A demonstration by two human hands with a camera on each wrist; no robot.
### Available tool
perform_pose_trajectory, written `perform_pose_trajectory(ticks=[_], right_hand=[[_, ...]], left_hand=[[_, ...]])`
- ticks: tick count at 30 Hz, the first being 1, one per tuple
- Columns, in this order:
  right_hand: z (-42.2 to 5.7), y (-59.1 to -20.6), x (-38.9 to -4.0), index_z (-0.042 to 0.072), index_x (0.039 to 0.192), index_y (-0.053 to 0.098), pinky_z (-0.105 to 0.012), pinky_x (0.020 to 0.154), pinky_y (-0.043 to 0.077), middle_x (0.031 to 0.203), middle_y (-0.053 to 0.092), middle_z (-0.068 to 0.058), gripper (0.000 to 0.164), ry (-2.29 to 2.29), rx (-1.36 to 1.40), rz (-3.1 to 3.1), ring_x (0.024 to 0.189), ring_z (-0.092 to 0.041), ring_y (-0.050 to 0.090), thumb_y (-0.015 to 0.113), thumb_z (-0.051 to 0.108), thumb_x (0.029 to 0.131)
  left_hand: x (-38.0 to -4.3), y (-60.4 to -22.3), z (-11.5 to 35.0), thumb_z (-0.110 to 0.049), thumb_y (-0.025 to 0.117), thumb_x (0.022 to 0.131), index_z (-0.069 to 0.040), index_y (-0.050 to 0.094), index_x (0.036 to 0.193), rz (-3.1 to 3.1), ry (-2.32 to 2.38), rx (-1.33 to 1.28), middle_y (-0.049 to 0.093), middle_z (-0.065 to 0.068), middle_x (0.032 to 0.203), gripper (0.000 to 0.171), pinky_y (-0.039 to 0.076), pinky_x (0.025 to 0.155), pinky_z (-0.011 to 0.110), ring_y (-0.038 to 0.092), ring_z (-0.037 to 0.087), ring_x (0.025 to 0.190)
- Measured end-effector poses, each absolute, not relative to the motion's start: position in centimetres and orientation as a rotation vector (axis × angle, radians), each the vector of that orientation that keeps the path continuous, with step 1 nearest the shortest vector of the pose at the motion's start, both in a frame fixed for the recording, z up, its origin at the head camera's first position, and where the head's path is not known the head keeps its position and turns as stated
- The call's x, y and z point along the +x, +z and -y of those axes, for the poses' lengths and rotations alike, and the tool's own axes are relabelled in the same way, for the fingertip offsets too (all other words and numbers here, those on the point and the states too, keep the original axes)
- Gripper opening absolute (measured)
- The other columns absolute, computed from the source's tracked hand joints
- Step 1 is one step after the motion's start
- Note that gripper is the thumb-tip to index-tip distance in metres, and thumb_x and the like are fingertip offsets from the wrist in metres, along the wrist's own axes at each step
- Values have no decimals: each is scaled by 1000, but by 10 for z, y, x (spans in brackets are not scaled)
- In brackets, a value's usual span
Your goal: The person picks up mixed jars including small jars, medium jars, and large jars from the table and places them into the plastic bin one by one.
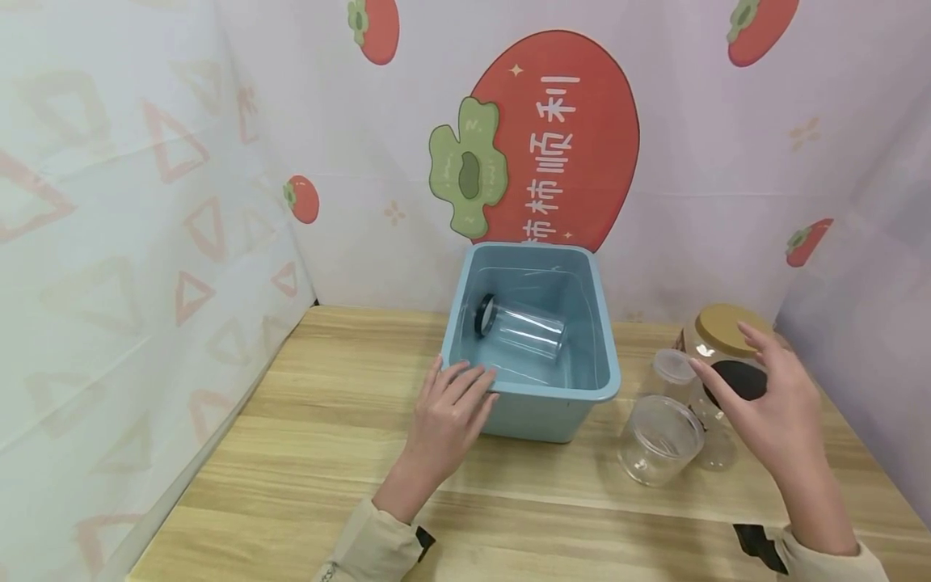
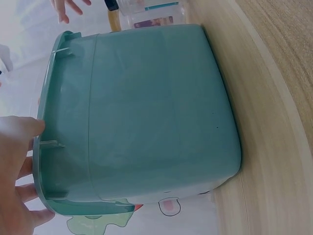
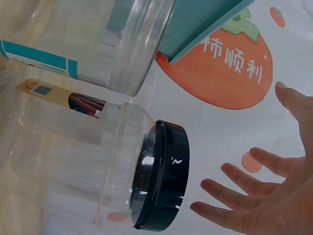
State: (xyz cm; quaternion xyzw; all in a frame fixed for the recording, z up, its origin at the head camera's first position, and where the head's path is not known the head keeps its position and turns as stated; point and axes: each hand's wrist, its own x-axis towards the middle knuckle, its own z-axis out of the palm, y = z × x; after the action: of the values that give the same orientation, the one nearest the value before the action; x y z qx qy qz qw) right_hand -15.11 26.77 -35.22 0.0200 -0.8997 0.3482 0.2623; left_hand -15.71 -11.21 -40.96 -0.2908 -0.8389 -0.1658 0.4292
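A light blue plastic bin (image 1: 534, 416) stands on the table, and a clear jar with a black lid (image 1: 527, 330) lies on its side inside it. My left hand (image 1: 451, 408) holds the bin's near rim at the left corner, its fingers over the edge and its thumb outside, as the left wrist view also shows. My right hand (image 1: 781, 404), fingers spread and holding nothing, hovers over several clear jars on the right. Closest to it is a jar with a black lid (image 3: 164, 176), apart from the fingers. That jar is partly hidden by the hand in the head view.
Beside the bin stand a short wide clear jar (image 1: 660, 440), a smaller jar with a translucent lid (image 1: 672, 368) and a large jar with a gold lid (image 1: 727, 327). Behind the wooden table (image 1: 349, 388) hangs a printed curtain (image 1: 378, 145); another curtain borders the left.
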Motion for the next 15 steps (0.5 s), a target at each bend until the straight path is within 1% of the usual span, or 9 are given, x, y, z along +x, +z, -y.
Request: perform_pose_trajectory(ticks=[9,15], right_hand=[[-274,-361,-150,3,159,44,-78,108,32,149,50,-37,79,939,9,2428,131,-62,47,82,24,93],[-278,-368,-150,2,159,44,-76,115,28,150,49,-37,80,945,10,2412,137,-60,43,82,21,92]], left_hand=[[-157,-410,112,-16,87,86,-8,80,115,2088,-396,-726,79,9,110,31,51,107,63,71,33,110],[-156,-410,112,-14,86,87,-7,80,116,2106,-410,-725,79,9,110,30,50,108,65,70,33,111]])
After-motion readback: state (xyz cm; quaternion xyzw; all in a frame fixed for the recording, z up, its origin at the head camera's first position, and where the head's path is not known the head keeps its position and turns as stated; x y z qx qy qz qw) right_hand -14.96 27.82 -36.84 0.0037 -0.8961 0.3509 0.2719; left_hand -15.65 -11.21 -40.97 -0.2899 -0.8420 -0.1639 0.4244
